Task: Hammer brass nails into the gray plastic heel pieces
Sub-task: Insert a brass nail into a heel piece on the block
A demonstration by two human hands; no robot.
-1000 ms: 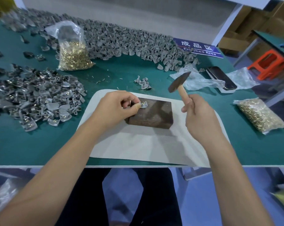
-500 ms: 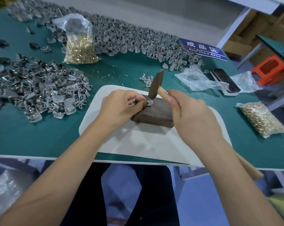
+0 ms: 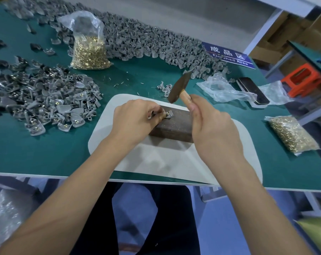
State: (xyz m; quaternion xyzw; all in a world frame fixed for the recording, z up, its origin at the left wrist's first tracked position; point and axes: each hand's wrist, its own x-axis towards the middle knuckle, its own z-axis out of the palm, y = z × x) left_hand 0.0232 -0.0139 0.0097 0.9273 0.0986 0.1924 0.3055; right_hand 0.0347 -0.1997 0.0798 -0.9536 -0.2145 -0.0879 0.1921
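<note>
Half a second ago the hammer (image 3: 179, 87) head was resting down beside the heel piece (image 3: 169, 114) on the block; now it is hanging raised above the far edge of the block, tilted, its face clear of the piece. A second ago it was lifted further off to the right.

The right hand (image 3: 214, 126) is gripping the wooden handle just below the head, its fingers curled tight round it. The left hand (image 3: 135, 122) is staying at the left end of the dark block (image 3: 176, 128), its fingers pinching the single gray heel piece, which is lying on the block's top with a brass nail (image 3: 168, 113) showing in it.

One block is sitting on one pale mat (image 3: 156, 159) on the green table (image 3: 45, 153). Two clear bags of brass nails are lying out: one upright at the far left (image 3: 88, 50), one flat at the right (image 3: 292, 135). Heel pieces are lying in two big heaps too many to count, one at the left (image 3: 45, 100) and one along the back (image 3: 146, 43), with a small cluster (image 3: 163, 88) just beyond the mat. One phone (image 3: 252, 91) is resting on crumpled plastic, and one blue sign (image 3: 228, 55) is lying at the back.
</note>
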